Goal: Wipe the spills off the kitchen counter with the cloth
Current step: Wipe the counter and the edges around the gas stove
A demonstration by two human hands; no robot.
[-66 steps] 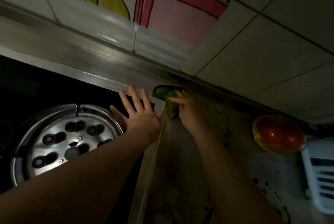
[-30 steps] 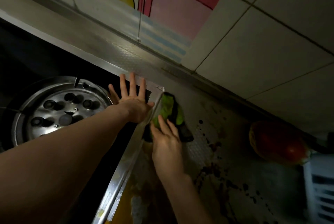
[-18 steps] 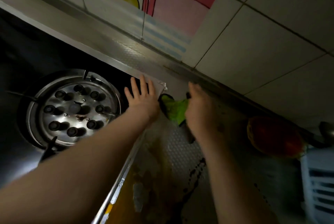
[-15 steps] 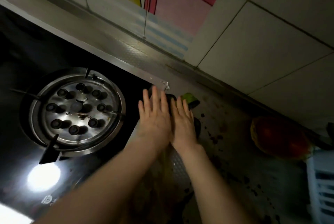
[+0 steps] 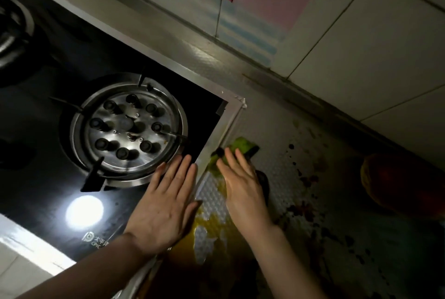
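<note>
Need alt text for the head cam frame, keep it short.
A person's right hand presses a green cloth onto a counter with a yellow spill and dark splatters, while the left hand rests flat on the black stove beside its burner.

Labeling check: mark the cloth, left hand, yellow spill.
cloth (image 5: 242, 146), head view, green upper fold.
left hand (image 5: 166, 204), head view, back of hand.
yellow spill (image 5: 213, 222), head view, patch between the wrists.
</note>
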